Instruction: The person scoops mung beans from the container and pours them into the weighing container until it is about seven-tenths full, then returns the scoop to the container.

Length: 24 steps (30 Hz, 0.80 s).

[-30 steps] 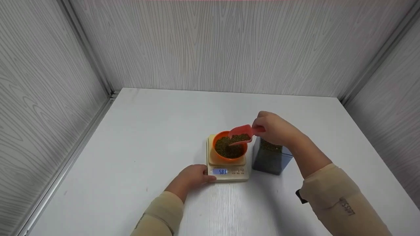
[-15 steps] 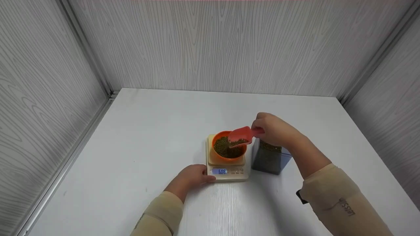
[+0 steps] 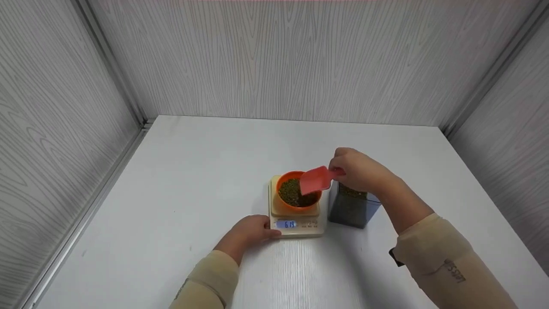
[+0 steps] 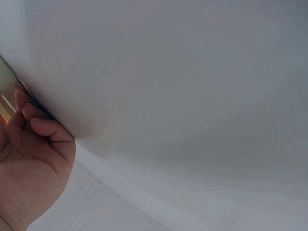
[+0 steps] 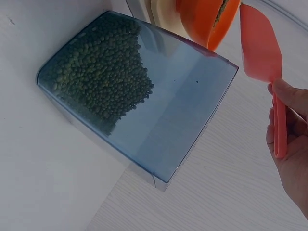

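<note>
A digital kitchen scale (image 3: 302, 233) stands on the table with its display lit, reading what looks like 619. On it sits an orange bowl (image 3: 300, 208) partly filled with small green beans (image 3: 291, 193). My left hand (image 3: 251, 231) holds the scale's left front corner, the thumb lying near the display; in the left wrist view its fingers curl at the scale's edge. My right hand (image 3: 358, 168) grips a red scoop (image 3: 315, 180) by its handle, tilted over the bowl. The right wrist view shows the scoop's (image 5: 262, 45) underside; its inside is hidden there.
Just right of the scale stands a clear bluish plastic container (image 5: 183, 96), holding green beans (image 5: 101, 72) like those in the bowl. My right forearm hangs over its far side. Wood-grain panels (image 3: 274, 60) enclose the white table (image 3: 206, 171) at the back and both sides.
The scoop has tipped further over the bowl, and the beans in it have poured out. The display has risen from about 583 through 608 to 619. My left hand has stayed on the scale.
</note>
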{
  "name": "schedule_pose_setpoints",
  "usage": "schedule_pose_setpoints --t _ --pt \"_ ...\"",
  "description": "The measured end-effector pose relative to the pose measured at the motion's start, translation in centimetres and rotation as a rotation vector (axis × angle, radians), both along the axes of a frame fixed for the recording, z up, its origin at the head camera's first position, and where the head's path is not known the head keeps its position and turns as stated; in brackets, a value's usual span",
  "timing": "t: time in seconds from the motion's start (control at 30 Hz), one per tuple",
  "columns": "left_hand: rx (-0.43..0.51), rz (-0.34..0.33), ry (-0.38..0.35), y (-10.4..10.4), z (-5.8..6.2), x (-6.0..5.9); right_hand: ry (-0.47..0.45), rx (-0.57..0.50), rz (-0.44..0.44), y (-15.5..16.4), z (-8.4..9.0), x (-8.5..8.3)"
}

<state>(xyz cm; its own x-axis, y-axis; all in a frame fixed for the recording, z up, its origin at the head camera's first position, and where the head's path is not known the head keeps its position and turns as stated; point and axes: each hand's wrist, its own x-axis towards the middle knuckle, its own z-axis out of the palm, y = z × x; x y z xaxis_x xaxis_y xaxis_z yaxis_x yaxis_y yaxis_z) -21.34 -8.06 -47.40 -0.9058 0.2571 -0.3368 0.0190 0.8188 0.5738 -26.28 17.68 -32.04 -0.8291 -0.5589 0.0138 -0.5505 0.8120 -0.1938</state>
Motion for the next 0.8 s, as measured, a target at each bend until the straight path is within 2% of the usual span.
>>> schedule_pose_setpoints --t 0.27,0.37,0.6,0.8 --pt "-0.007 -0.008 -0.002 0.0 0.2 0.0 0.014 0.032 -0.019 0.1 0.2 0.2" --pt "-0.011 -0.002 -0.008 0.1 0.1 0.0 0.043 0.040 0.007 0.2 0.1 0.2" --pt "-0.008 0.014 -0.030 0.1 0.1 0.1 0.093 -0.016 0.072 1.6 0.8 0.1" --pt "0.004 0.017 -0.031 0.1 0.0 0.0 0.096 -0.005 -0.002 3.5 2.4 -0.2"
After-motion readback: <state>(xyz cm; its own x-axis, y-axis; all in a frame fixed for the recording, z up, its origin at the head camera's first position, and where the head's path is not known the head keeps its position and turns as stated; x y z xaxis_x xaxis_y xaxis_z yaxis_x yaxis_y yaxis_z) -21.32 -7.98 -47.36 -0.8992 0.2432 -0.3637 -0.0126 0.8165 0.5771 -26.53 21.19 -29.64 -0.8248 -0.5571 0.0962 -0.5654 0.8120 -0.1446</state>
